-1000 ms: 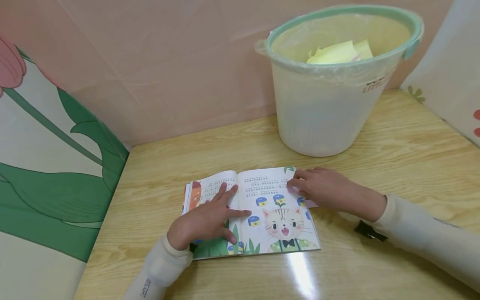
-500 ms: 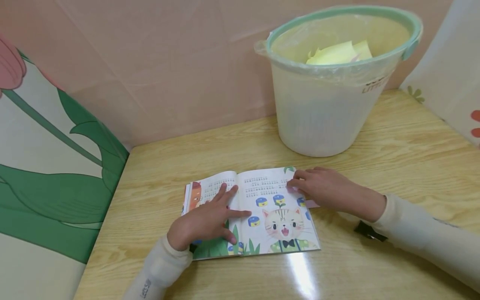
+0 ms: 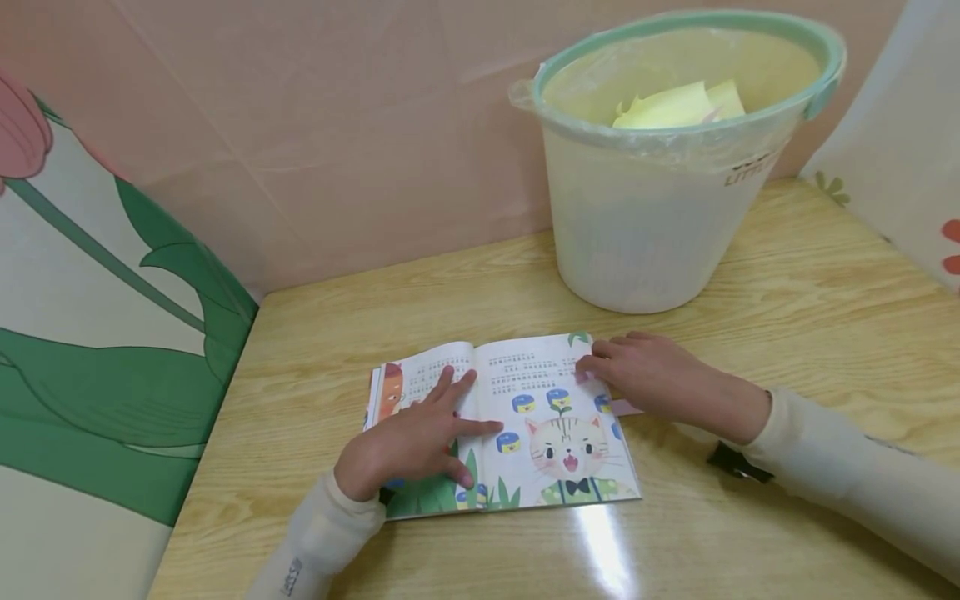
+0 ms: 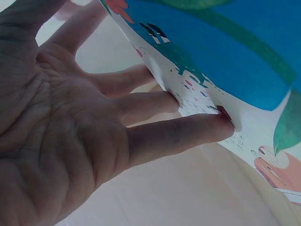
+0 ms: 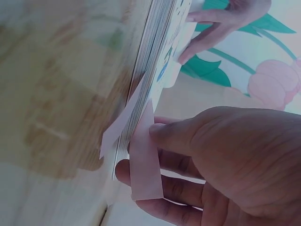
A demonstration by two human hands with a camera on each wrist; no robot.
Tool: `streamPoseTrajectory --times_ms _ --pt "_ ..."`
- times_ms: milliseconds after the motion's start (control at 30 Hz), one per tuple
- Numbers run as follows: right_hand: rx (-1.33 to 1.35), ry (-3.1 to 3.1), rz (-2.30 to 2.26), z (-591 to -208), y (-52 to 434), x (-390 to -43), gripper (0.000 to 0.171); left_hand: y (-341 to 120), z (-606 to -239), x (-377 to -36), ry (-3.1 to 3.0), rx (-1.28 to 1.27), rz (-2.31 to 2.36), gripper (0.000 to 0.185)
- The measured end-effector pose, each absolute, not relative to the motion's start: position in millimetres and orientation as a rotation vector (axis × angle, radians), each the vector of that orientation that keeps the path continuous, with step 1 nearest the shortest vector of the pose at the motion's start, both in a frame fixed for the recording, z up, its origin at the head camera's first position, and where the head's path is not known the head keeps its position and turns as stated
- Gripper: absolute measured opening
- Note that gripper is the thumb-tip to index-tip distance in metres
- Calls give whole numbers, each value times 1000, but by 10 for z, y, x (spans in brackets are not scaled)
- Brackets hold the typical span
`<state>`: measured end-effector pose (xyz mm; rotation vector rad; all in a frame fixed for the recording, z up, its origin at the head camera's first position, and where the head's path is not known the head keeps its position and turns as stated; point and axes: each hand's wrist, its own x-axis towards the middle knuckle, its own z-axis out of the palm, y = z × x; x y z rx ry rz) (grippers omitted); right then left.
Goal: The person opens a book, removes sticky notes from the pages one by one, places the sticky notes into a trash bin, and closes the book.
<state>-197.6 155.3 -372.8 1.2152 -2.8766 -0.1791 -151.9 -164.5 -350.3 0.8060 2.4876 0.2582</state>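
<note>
High up, the head camera faces forward-down on bench (image 3: 690, 542) and picture book (image 3: 517, 467)! In close, the left wrist camera peers past the left hand (image 4: 89, 117); the right one looks along the book, sharing left hand and right hand (image 5: 240, 160) with the head view.

The left grip (image 3: 415, 437) partly covers the open book (image 3: 519, 465); its text (image 3: 517, 371) is too small to read. In the head view, the right grip (image 3: 660, 375) partly hides a pink strip (image 5: 146, 165); the tabletop (image 3: 360, 308) is cut off at its near edge.

Two hands (image 3: 412, 442) (image 3: 663, 379), one open book (image 3: 525, 375), two pink paper strips (image 5: 145, 165) (image 5: 120, 123) and one lined bin (image 3: 637, 225) are sharing one wooden bench (image 3: 825, 292).
</note>
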Motion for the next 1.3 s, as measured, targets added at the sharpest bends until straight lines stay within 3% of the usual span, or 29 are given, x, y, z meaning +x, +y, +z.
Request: streamPoseTrajectory --times_ms 133,467,733,1300 --pt "1202 -2863 -214 -3719 1558 -1975 32 -1642 -3508 -1523 2488 804 265 69" --pt "1076 -2912 -234 -3712 1582 -1972 36 -1636 -3501 -1523 2494 799 239 69" --pt "989 -2889 -212 -3725 1598 -1979 25 -1630 -3505 -1527 2488 798 251 69" --pt "977 -2860 -202 -3674 1547 -1958 25 -1646 -3489 -1503 2492 789 245 69"
